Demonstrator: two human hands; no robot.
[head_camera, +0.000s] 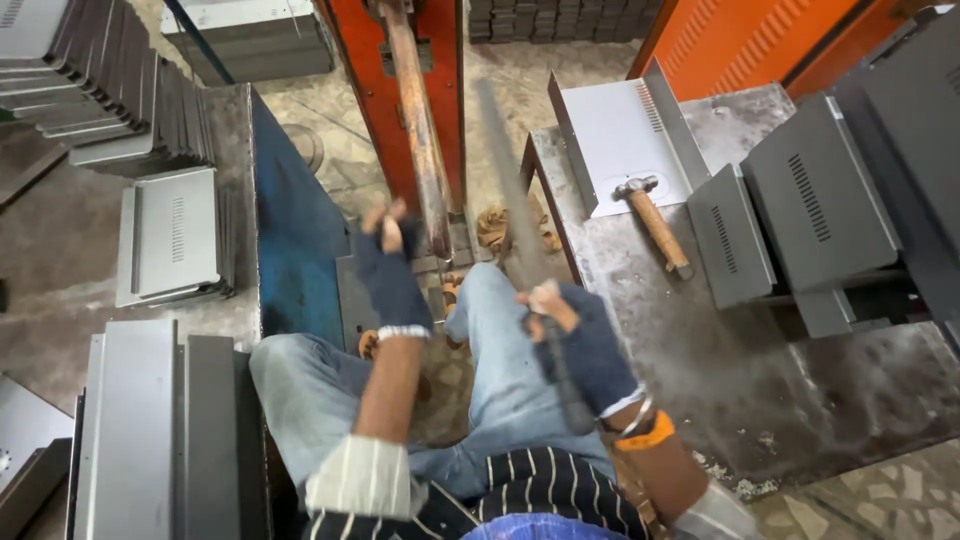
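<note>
The right hand (585, 345), in a dark fingerless glove, is closed around the lower end of a long flat metal file (520, 215). The file runs up and away from the grip, blurred along its length, its tip over the floor just off the near-left corner of the worktop (780, 400). The left hand (392, 270), gloved the same way, has its fingers curled at the rusty lever handle (415, 130) of the red press frame (375, 90); how firmly it grips I cannot tell.

The blurred file is a likely risk: a loose grip could let it slip toward the knees in light jeans (500, 370) just below, or knock the worktop's edge. The file looks thin, grey and dull, narrow for its length.

On the worktop a wooden-handled hammer (655, 222) rests partly on a bent grey sheet-metal panel (620, 130) near the far edge.
</note>
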